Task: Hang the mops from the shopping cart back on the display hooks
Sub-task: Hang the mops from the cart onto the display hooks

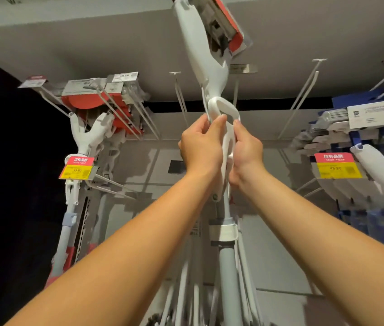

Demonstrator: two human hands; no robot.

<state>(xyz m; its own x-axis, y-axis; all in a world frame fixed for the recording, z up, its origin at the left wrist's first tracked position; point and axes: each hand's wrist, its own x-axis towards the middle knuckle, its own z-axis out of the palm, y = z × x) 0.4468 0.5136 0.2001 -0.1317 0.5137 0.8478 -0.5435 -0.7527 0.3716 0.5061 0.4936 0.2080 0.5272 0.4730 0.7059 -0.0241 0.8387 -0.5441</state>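
Observation:
I look up at a white mop held overhead, its grey pole running down the middle of the view. Its red-and-grey packaged head is near the ceiling panel. My left hand and my right hand both grip the white lever handle on the shaft, one on each side. Bare metal display hooks jut out from the back wall just behind and beside the mop; another hook sits left of the shaft.
Matching white mops with red heads hang on hooks at the left above a red-yellow price tag. Blue-packaged mops and another price tag fill the right. More poles stand below the centre.

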